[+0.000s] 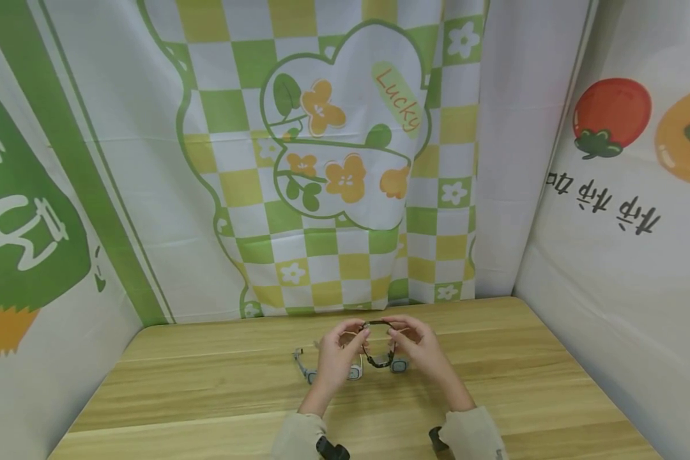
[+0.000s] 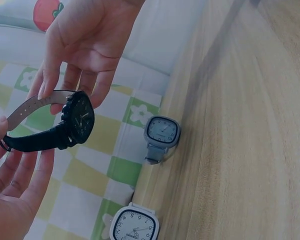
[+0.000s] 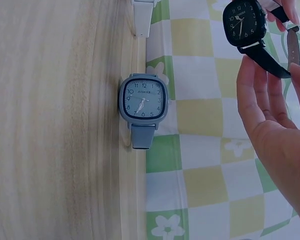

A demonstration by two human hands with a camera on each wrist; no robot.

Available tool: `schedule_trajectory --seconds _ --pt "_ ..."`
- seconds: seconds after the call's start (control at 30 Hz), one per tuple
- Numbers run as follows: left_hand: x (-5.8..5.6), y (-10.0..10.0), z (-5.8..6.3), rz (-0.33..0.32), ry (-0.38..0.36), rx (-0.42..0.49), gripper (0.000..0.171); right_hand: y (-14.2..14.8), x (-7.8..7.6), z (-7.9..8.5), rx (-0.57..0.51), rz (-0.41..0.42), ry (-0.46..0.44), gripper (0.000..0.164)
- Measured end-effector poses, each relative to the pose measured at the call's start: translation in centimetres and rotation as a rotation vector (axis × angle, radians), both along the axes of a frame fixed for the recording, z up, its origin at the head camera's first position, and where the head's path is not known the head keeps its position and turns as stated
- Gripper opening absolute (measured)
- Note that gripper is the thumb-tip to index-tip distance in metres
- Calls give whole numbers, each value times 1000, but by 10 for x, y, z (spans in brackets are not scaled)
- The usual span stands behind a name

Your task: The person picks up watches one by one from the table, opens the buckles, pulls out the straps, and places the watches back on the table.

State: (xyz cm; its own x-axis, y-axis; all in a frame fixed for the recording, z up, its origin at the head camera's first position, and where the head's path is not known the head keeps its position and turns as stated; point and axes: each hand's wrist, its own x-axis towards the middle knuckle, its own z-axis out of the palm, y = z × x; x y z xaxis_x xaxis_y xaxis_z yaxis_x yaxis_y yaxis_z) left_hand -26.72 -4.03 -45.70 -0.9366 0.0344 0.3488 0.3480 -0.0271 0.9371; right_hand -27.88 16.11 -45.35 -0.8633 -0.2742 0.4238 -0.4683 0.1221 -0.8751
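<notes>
A black wristwatch point(image 1: 382, 363) is held up over the table between both hands, its strap bent round into a loop. My left hand point(image 1: 338, 358) pinches the strap on the left side of the loop, thumb and fingertips at its end. On the other side my right hand point(image 1: 428, 352) pinches the strap between thumb and fingers. The black dial point(image 2: 82, 118) hangs on the side of the loop nearest me. Small holes and a brownish lining point(image 2: 30, 111) show on the strap's inner face.
Behind the hands, a blue-grey watch point(image 3: 143, 99) stands on the wooden table point(image 1: 207, 396), with a white watch point(image 2: 135, 226) to its left. Another bluish watch point(image 1: 305, 369) is farther left, partly behind my left hand. A checked curtain point(image 1: 345, 255) hangs along the table's back edge.
</notes>
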Motion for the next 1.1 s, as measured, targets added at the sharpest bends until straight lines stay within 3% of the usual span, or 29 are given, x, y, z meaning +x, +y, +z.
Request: schedule_trajectory --seconds 0.27,0.8,1.1 --pt "-1 -1 -1 5 6 -35 25 2 0 0 -12 -44 -57 30" --pt "-3 -1 -5 -3 96 -198 24 4 -1 -2 22 -49 -79 31" --pt "-3 -2 -10 0 82 -259 23 -3 0 -8 44 -44 -115 30"
